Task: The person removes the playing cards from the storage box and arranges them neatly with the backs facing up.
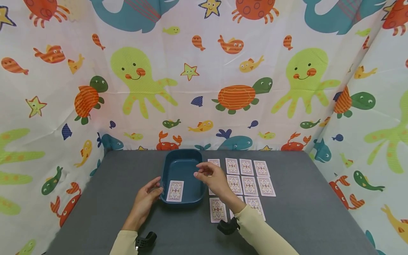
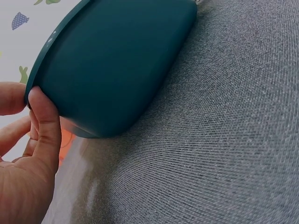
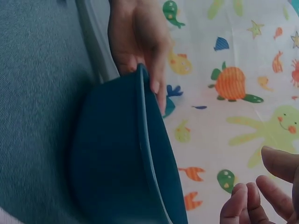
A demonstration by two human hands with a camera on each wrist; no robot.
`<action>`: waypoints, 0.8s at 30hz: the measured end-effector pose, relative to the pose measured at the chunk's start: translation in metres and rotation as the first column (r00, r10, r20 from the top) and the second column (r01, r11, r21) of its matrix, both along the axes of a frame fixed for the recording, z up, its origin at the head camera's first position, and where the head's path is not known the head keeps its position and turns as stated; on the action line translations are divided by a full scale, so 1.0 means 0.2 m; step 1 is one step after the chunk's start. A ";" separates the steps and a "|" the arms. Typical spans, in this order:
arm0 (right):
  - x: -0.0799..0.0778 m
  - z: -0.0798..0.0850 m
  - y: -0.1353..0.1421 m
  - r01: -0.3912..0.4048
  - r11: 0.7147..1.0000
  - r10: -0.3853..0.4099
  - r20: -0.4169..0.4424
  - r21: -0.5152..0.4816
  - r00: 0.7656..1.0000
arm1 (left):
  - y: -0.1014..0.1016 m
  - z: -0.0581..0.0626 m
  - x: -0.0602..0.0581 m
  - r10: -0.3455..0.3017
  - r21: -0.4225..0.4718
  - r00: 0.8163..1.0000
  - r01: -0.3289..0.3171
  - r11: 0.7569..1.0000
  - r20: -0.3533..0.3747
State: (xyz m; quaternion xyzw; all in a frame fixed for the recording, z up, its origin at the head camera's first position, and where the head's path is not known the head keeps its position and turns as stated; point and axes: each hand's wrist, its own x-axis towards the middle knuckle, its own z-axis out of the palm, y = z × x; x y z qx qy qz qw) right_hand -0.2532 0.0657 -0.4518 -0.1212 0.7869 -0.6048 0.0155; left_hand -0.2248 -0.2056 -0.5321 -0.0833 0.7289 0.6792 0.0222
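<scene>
A dark teal rectangular tub (image 1: 186,159) stands on the grey table. Inside it, near the front left, lies one playing card (image 1: 175,191) with its patterned back up. At the tub's left side, my left hand (image 1: 144,202) pinches the rim (image 2: 44,53) between thumb and fingers. My right hand (image 1: 216,179) hovers over the tub's right edge, fingers loosely bent and holding nothing. In the right wrist view its fingertips (image 3: 238,198) are apart from the tub. Rows of face-down cards (image 1: 250,185) lie right of the tub, some partly covered by my right hand and forearm.
The grey tabletop (image 1: 302,205) extends on both sides of the tub and cards. A white curtain (image 1: 204,71) printed with sea animals hangs behind the table and along its sides. Black bands (image 1: 227,226) sit on both wrists.
</scene>
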 end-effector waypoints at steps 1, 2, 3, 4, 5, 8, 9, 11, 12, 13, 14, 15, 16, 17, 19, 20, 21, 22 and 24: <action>0.00 0.00 -0.01 -0.013 1.000 0.013 -0.004 0.008 1.000 | 0.00 0.00 0.00 0.001 0.001 1.000 -0.001 1.000 -0.002; 0.00 -0.01 -0.03 -0.026 1.000 0.026 -0.004 0.012 1.000 | 0.00 0.00 0.00 0.002 0.003 1.000 -0.002 1.000 -0.003; -0.01 -0.01 -0.04 -0.037 0.999 0.037 -0.006 0.018 0.999 | 0.00 0.00 0.00 0.003 0.002 1.000 -0.003 1.000 -0.001; -0.01 -0.02 -0.06 -0.051 0.998 0.051 -0.006 0.022 0.999 | 0.00 0.00 0.00 0.003 0.003 1.000 -0.003 1.000 0.001; -0.02 -0.02 -0.07 -0.063 0.998 0.063 -0.003 0.026 0.998 | 0.00 0.00 0.00 0.003 0.006 1.000 -0.003 1.000 0.002; -0.04 -0.04 -0.12 -0.092 0.995 0.092 0.005 0.043 0.996 | 0.00 0.00 0.00 0.001 0.012 1.000 -0.001 1.000 0.005; -0.04 -0.04 -0.13 -0.099 0.994 0.098 0.013 0.048 0.995 | 0.00 0.00 0.00 0.001 0.013 1.000 -0.001 1.000 0.008; -0.05 -0.04 -0.16 -0.109 0.992 0.108 0.027 0.067 0.994 | 0.00 0.00 0.00 0.000 0.013 1.000 -0.001 1.000 0.008; -0.05 -0.05 -0.18 -0.114 0.990 0.112 0.032 0.077 0.993 | 0.00 0.00 0.00 0.000 0.012 1.000 0.000 1.000 0.008; -0.06 -0.05 -0.19 -0.116 0.989 0.114 0.036 0.087 0.993 | 0.00 0.00 0.00 -0.001 0.012 1.000 0.001 1.000 0.008; -0.06 -0.05 -0.20 -0.119 0.988 0.115 0.041 0.097 0.992 | 0.00 0.00 0.00 -0.002 0.010 1.000 0.002 1.000 0.009; -0.07 -0.06 -0.21 -0.121 0.987 0.117 0.044 0.107 0.992 | 0.00 0.01 0.00 -0.002 0.010 1.000 0.002 1.000 0.008; -0.08 -0.07 -0.22 -0.123 0.986 0.118 0.047 0.117 0.992 | 0.00 0.01 0.00 -0.002 0.009 1.000 0.002 1.000 0.006; -0.08 -0.08 -0.23 -0.124 0.985 0.119 0.049 0.123 0.992 | 0.00 0.01 0.00 -0.003 0.011 1.000 0.003 1.000 0.006; -0.10 -0.10 -0.26 -0.122 0.983 0.115 0.059 0.136 0.992 | 0.00 0.01 0.00 -0.004 0.011 1.000 0.003 1.000 0.004; -0.11 -0.11 -0.27 -0.120 0.983 0.112 0.063 0.140 0.992 | 0.00 0.01 0.00 -0.004 0.009 1.000 0.004 1.000 0.003; -0.11 -0.12 -0.28 -0.118 0.983 0.109 0.067 0.142 0.992 | 0.00 0.01 0.00 -0.004 0.007 1.000 0.004 1.000 0.003; -0.12 -0.13 -0.29 -0.114 0.982 0.105 0.072 0.147 0.992 | 0.00 0.01 0.00 -0.006 0.003 1.000 0.006 1.000 0.004; -0.13 -0.15 -0.31 -0.109 0.982 0.096 0.089 0.155 0.991 | 0.00 0.01 0.00 -0.010 -0.005 1.000 0.010 1.000 0.005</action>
